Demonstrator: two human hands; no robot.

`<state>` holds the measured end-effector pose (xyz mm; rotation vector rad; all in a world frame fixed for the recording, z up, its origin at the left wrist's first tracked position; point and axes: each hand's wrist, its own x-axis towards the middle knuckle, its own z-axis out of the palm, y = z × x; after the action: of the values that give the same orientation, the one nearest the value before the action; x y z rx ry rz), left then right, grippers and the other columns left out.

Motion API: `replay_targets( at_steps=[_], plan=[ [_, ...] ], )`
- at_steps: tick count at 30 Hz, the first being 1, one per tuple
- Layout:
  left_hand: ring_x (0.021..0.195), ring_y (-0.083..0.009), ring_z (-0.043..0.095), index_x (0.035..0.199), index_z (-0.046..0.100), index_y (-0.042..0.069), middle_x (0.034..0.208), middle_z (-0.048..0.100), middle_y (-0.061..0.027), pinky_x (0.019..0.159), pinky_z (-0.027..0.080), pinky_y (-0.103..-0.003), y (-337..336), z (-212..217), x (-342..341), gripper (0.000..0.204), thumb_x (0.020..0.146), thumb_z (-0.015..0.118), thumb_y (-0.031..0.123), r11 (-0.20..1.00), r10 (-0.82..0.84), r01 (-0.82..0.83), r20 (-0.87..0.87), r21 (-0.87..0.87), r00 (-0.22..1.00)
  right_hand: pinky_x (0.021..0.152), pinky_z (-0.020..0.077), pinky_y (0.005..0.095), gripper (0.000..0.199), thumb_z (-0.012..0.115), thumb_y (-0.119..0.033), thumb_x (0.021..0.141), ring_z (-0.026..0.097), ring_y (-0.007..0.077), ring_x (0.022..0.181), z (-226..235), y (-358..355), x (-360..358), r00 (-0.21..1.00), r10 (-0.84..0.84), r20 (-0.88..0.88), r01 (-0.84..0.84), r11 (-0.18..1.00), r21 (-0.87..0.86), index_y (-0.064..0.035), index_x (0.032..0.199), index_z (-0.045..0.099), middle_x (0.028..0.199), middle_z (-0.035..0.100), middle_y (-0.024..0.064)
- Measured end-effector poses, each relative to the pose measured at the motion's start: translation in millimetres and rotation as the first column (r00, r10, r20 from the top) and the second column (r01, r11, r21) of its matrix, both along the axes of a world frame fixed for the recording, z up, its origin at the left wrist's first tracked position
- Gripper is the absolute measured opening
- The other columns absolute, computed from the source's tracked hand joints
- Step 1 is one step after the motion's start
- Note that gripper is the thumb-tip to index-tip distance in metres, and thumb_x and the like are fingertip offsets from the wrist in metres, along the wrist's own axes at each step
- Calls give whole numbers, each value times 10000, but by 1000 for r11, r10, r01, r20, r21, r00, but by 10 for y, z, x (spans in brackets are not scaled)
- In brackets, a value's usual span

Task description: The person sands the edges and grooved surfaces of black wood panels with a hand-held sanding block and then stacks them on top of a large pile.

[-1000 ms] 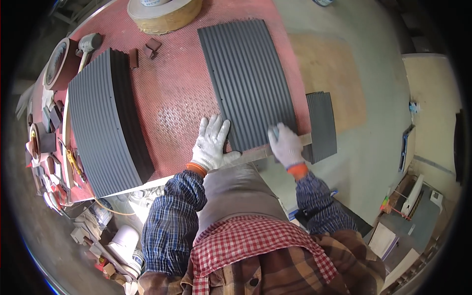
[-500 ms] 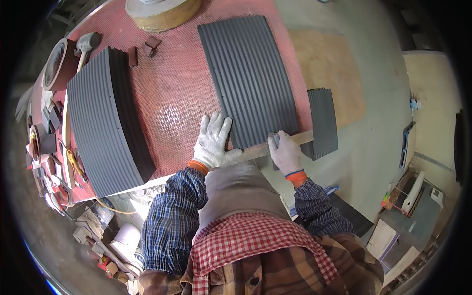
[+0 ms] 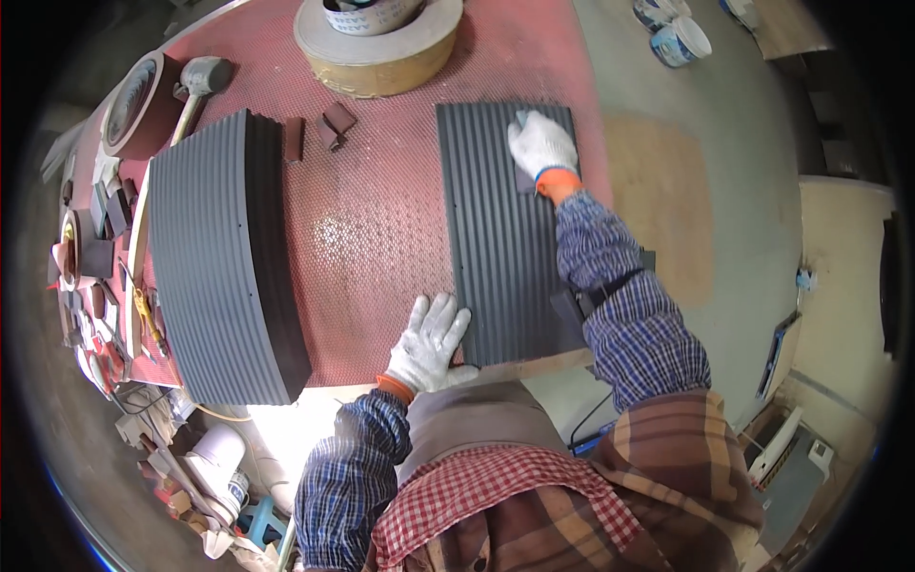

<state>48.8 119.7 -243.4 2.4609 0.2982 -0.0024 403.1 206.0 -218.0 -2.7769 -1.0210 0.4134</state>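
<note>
The panel (image 3: 500,286) lies on the red table (image 3: 372,238), long side roughly along the right edge, its near end close to the near edge. Lying there, it seems placed so that both arms can reach its whole length without leaning far. The left hand (image 3: 429,345) is spread flat at the panel's near left corner, fingers by its long side and thumb by its near end, so the corner sits in the crook; this probably stops it sliding. The right hand (image 3: 543,148) is narrow, curled over a dark piece (image 3: 525,179) on the panel's far part (what the piece is, the glove mostly hides). Palm-down over the ridges, that grip likely gives even pressure, with the arm stretched out above the panel.

The stack (image 3: 205,257) of similar ribbed panels stands toward the left edge, its near end at the near edge; keeping it there leaves a bare strip of table between it and the panel, presumably elbow room. The mallet (image 3: 206,76) lies near the far left corner, beside the brown roll (image 3: 138,105), and a pale roll (image 3: 376,71) sits at the far edge, perhaps to be out of the arms' way
</note>
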Motion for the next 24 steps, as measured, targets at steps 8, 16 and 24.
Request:
replay_targets(
  at_steps=[8,16,24],
  plan=[
    [1412,-439,301,1421,381,-44,1439,387,-296,1183,175,-596,-20,12,-36,1038,674,731,586,1000,6,-6,-13,11,1000,929,506,511,401,527,-370,948,634,383,1107,-28,286,143,999,30,25,-31,999,15,-61,1170,650,1176,671,190],
    [1419,-459,289,1428,380,-67,1476,357,-311,1198,152,-581,-88,87,-50,1067,674,724,605,996,-2,-1,24,93,1000,752,536,520,335,558,-391,935,676,403,855,-17,-1867,-1194,999,18,-39,-17,999,39,-67,998,610,937,687,194],
    [1475,-407,190,1490,284,-51,1540,279,-281,1229,66,-529,-171,98,-43,1055,776,635,641,983,-25,34,-51,178,998,694,523,521,358,567,-402,937,666,408,773,197,-3340,-2248,987,-94,-132,80,991,-112,-46,949,600,872,676,203]
  ],
)
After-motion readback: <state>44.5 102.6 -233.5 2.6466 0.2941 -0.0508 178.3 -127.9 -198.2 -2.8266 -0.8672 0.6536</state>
